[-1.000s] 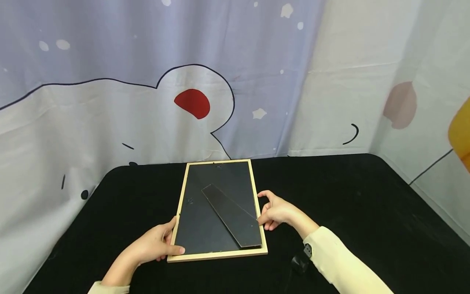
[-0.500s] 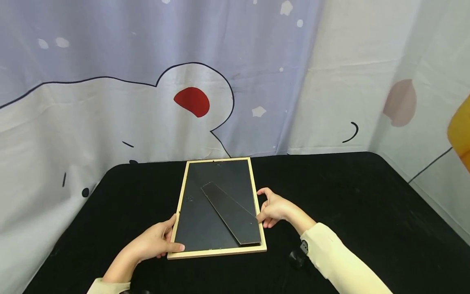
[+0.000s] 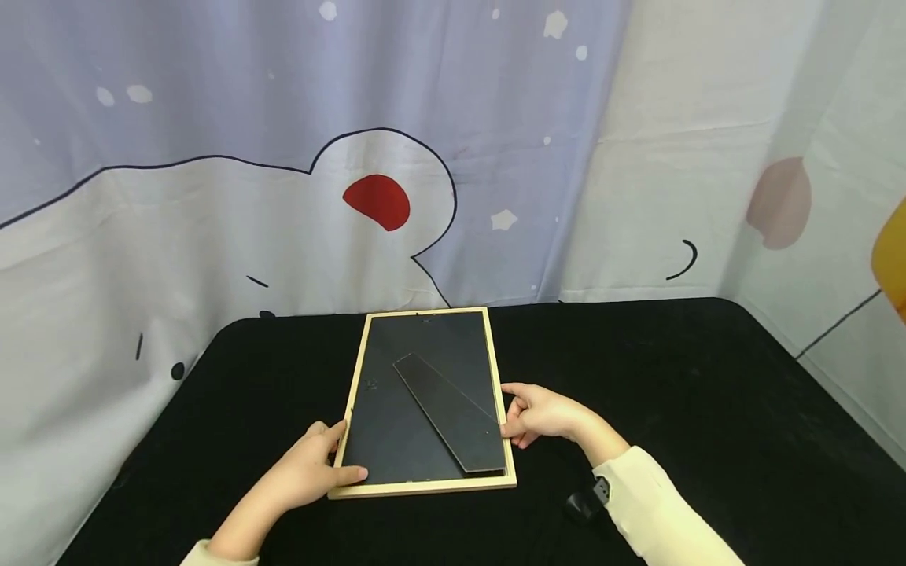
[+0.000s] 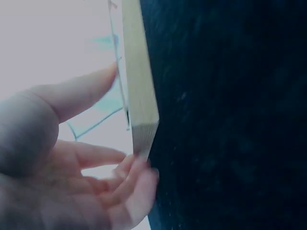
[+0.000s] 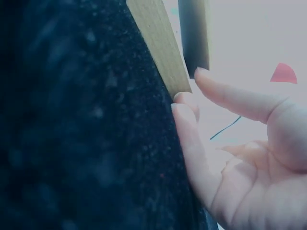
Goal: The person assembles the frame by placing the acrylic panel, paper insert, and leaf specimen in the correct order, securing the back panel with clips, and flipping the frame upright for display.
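1. Your right hand (image 3: 541, 413) has altered most: its index finger lies straighter and lower along the edge, closer to the thumb, so its spread is narrower than a moment ago.
2. That hand pinches the right side of the picture frame (image 3: 422, 487). In the right wrist view, your thumb tip meets the stand (image 5: 194, 52), while fingertips touch the wooden edge beside it.
3. Your left hand (image 3: 307, 468) holds the near corner, thumb laid over the back and fingers bent at the side. The thumb reaches slightly further in than before.
4. The frame sits between your hands, back upward, over the black cloth (image 3: 694, 409); you cannot tell here whether it is raised at all.
5. The stand slants across the back, its wide end just beside your right thumb and its narrow end away from both hands. It lies at the same slant as before.
6. The change, then, seems to be in your grip alone; frame and stand look settled, with both sides supported.
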Demonstrator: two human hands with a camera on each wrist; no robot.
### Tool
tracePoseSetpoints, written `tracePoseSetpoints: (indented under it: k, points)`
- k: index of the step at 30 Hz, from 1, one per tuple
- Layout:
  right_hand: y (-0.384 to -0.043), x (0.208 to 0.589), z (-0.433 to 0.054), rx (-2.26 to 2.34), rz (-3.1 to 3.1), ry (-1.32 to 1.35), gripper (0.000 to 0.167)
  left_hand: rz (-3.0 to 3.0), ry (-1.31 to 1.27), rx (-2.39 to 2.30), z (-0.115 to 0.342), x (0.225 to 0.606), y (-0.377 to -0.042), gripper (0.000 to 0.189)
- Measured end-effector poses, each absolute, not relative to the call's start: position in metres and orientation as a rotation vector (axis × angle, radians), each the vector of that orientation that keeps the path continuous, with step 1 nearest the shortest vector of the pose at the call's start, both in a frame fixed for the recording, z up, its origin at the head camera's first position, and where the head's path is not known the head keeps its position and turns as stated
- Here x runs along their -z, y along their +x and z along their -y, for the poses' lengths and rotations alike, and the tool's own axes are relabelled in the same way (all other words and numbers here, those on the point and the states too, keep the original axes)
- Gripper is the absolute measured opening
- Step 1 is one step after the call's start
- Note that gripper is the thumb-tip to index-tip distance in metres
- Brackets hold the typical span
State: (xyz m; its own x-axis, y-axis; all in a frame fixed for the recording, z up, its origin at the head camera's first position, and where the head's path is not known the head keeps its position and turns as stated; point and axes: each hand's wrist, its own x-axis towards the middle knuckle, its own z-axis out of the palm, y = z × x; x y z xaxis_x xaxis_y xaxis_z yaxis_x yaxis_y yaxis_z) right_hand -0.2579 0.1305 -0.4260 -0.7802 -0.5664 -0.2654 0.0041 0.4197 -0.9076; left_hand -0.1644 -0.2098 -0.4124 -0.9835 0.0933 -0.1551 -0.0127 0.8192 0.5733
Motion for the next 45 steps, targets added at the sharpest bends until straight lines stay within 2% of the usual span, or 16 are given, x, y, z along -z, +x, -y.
tracePoseSetpoints:
  k: [6,11,21,29,45]
  points:
    - [-0.244,0.421,-0.138,1.238,-2.159,-0.648,0.081,-2.92,0.043,-0.881,0.193,0.413,-0.152,0.096]
    - [-0.234,0.416,-0.142,1.159,-2.165,-0.69,0.082,-2.937,0.008,-0.941,0.177,0.418,-0.145,0.103]
    - [-0.228,0.416,-0.142,1.154,-2.177,-0.707,0.081,-2.957,0.191,-0.979,0.149,0.43,-0.138,0.082]
    - [-0.228,0.414,-0.142,1.149,-2.181,-0.727,0.079,-3.054,0.202,-0.836,0.142,0.437,-0.141,0.07]
    - [-0.226,0.416,-0.142,1.159,-2.166,-0.727,0.079,-3.105,0.178,-0.777,0.139,0.439,-0.142,0.063]
